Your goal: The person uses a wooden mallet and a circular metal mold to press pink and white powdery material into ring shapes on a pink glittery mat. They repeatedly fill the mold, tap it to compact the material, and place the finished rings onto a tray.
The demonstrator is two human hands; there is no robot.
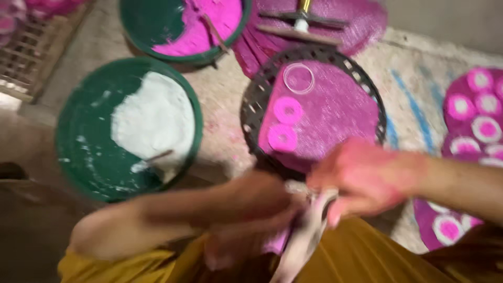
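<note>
Rough concrete floor (230, 94) carries powder basins; both hands, left hand (257, 202) and right hand (361, 175), pinch a blurred pale cloth (304, 238) over the lap, near the black tray (251, 105). Pink-dusted fingers could smear it.

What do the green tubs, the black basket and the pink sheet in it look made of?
Green tubs: likely plastic, smooth, faintly shiny walls smeared with powder. Black basket: probably moulded plastic, with an even pierced rim. Pink sheet: seems woven mesh or sacking, with a fine glinting grain; blur leaves it open.
</note>
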